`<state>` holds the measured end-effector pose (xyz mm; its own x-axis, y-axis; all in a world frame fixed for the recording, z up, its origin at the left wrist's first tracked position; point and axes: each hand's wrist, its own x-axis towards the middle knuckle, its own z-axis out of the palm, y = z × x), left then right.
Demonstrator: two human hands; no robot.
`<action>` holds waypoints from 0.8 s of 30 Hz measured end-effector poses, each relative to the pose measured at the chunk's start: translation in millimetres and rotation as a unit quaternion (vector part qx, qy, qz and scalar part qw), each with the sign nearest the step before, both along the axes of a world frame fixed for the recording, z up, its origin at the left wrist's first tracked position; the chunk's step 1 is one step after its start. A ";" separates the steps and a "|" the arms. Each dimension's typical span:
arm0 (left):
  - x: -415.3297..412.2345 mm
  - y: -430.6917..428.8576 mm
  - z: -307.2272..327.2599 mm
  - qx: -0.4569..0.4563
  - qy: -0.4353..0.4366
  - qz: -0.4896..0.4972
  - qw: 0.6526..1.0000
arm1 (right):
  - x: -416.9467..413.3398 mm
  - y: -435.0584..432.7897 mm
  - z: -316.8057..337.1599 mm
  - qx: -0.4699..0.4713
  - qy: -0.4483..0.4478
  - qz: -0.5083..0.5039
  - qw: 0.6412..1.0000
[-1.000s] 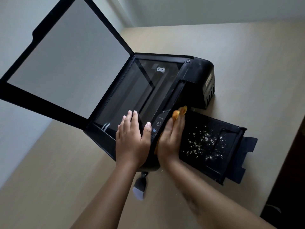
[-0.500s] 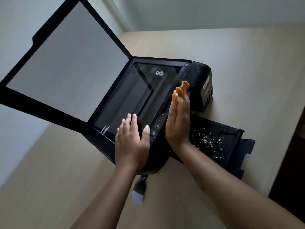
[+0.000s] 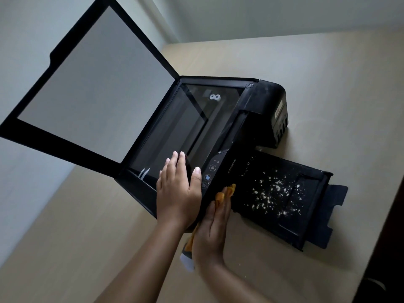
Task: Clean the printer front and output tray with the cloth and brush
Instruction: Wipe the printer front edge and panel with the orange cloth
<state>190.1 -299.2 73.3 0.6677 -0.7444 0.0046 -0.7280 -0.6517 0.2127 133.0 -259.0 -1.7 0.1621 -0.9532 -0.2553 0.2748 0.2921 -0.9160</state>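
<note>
Two flat hands: left hand (image 3: pixel 177 193) spread on the printer (image 3: pixel 269 99) corner, right hand (image 3: pixel 213 232) pressing cloth (image 3: pixel 227 191) to its front's near edge, slid back; open bench (image 3: pixel 328 84) rightward.

Beige wood-grain table (image 3: pixel 328 79); pale wall (image 3: pixel 262 14) behind it; dark furniture edge (image 3: pixel 393 237) at right.

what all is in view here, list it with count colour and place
table: 1, beige, under everything
printer: 1, black, on table
scanner lid: 1, black and grey, raised open
output tray: 1, black, pulled out in front
specks: many, white, on output tray
cloth: 1, orange, against printer front
brush: 1, pale bristles, on table by wrists
left hand: 1, flat on printer top
right hand: 1, pressing cloth
</note>
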 end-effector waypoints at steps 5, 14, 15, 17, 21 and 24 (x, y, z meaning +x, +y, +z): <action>3.0 0.4 -1.0 0.008 -0.007 0.000 1.000 | -1.1 -41.6 4.1 0.009 0.024 0.003 1.000; 2.5 0.4 -1.6 0.000 -0.012 0.011 1.000 | -65.1 -185.7 61.5 -0.410 0.135 0.083 0.898; 2.1 0.2 -2.5 -0.002 -0.014 0.010 1.000 | -66.4 -217.4 62.7 -0.466 0.200 0.098 0.857; 2.4 1.9 -4.1 -0.001 -0.015 0.011 1.000 | -64.4 -272.4 58.8 -0.551 0.332 0.164 0.748; 1.5 1.6 -5.2 0.000 -0.015 0.011 1.000 | -68.3 -327.8 39.7 -0.582 0.361 0.306 0.662; -0.3 -1.0 -3.3 0.003 -0.025 0.019 1.000 | -66.1 -339.3 39.7 -0.557 0.333 0.293 0.702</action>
